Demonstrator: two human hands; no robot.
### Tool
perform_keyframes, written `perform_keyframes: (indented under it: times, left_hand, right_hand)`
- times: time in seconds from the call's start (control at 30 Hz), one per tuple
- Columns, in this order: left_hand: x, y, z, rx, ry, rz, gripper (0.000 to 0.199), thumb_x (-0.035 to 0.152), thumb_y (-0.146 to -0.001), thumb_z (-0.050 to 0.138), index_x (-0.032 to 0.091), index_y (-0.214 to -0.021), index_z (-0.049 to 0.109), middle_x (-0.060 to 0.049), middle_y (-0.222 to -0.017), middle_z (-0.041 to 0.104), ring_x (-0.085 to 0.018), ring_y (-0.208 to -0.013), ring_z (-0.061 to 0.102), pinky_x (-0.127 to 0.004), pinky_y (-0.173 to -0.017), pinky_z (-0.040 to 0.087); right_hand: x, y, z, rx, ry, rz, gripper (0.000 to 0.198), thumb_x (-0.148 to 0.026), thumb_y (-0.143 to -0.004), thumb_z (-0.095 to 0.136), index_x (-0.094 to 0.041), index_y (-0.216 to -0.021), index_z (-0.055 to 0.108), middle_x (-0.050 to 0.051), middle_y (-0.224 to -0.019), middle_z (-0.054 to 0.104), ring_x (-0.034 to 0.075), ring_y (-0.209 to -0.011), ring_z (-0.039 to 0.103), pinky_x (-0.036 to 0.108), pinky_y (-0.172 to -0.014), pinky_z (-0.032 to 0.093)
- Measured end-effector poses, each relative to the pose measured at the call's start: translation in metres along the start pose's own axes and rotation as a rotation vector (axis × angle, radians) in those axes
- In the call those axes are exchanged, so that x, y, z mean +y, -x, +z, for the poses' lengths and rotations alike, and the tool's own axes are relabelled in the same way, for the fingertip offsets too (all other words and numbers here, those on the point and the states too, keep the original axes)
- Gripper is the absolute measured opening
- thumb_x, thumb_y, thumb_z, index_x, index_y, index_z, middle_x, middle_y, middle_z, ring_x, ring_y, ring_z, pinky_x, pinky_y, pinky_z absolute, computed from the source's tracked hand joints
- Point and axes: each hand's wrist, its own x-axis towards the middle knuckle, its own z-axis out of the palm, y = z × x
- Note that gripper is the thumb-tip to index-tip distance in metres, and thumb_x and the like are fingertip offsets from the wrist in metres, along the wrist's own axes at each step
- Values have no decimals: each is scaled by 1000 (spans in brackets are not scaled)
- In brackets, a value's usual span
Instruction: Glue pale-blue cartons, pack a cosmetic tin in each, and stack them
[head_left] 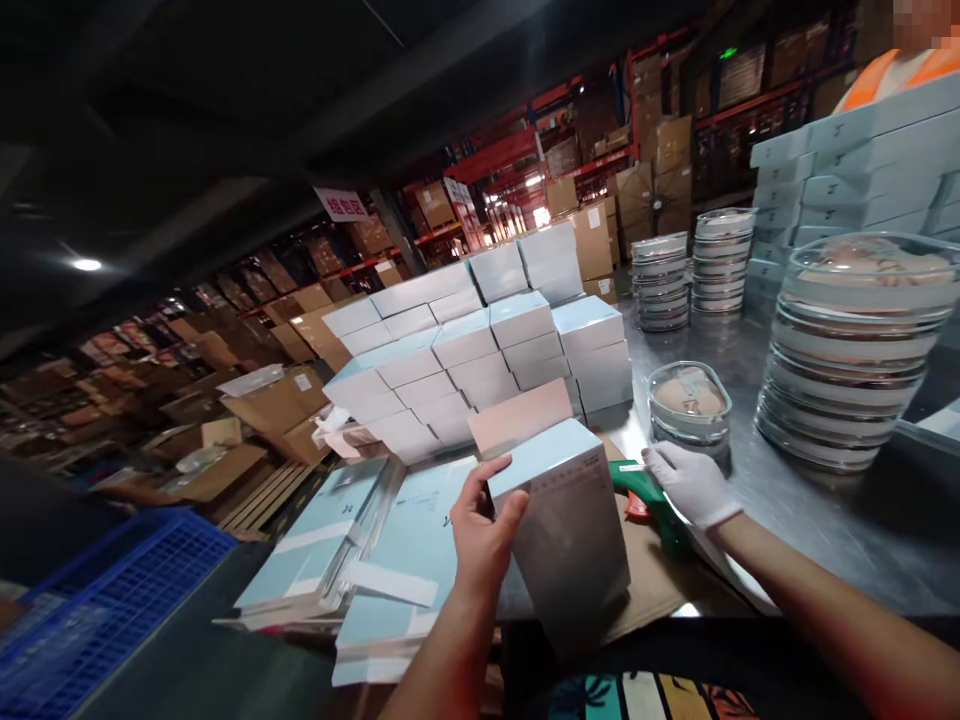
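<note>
A pale blue and grey carton (570, 520) stands tilted at the table's near edge, its pinkish flap (521, 415) raised at the back. My bare left hand (484, 525) grips its upper left corner, thumb on the near face. My right hand (694, 485), in a white glove, has its fingers closed just above a green tool (667, 515) with an orange-red trigger-like part. Whether they pinch the tool or a small white piece beside it is unclear. Just behind the glove sits a short stack of clear-lidded round containers (688, 395).
Stacked pale cartons (465, 365) form a wall behind. Flat blue carton blanks (420, 520) lie left. Tall container stacks (855, 370) stand right on the metal table (742, 400), with more cartons (847, 180) and a person in an orange vest (892, 75) beyond. A blue crate (150, 600) is lower left.
</note>
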Motion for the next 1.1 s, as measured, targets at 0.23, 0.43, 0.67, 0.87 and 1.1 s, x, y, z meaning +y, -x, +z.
perform_keyframes:
  times: [0.23, 0.43, 0.67, 0.87, 1.1]
  left_hand:
    - [-3, 7, 8, -205, -32, 153, 58, 70, -76, 90, 21, -104, 82, -12, -108, 79, -33, -110, 75, -42, -98, 58]
    - [-14, 7, 12, -36, 140, 268, 63, 66, -76, 93, 26, -117, 68, -11, -122, 73, -30, -121, 74, -44, -106, 57]
    - [-4, -20, -9, -324, 25, 535, 13, 41, -95, 83, 30, -101, 83, -9, -112, 76, -34, -122, 75, -54, -105, 60]
    - [55, -25, -14, -706, -596, 582, 41, 39, -83, 93, 30, -121, 81, -17, -141, 74, -43, -143, 62, -64, -118, 50]
    - [54, -45, -27, -79, -382, 548, 76, 42, -76, 93, 28, -145, 66, -12, -148, 68, -37, -134, 66, -55, -115, 56]
  right_hand:
    - [-74, 18, -5, -175, -517, -387, 65, -67, -98, 63, -24, -146, 63, 11, -141, 74, 34, -138, 65, 54, -123, 50]
    - [-46, 18, -2, -237, -434, -617, 93, -71, -75, 91, -20, -147, 62, 21, -179, 35, 40, -165, 38, 57, -131, 39]
    - [-39, 23, -1, -202, -488, -829, 23, -37, -104, 72, -31, -124, 81, 11, -161, 63, 27, -146, 64, 48, -119, 55]
    - [-56, 37, 15, -149, -331, -1114, 68, -39, -105, 72, -34, -169, 48, 15, -175, 45, 29, -160, 48, 49, -128, 44]
    - [3, -33, -28, 121, 0, -537, 82, -52, -101, 69, -16, -170, 43, 21, -180, 34, 41, -167, 30, 62, -135, 25]
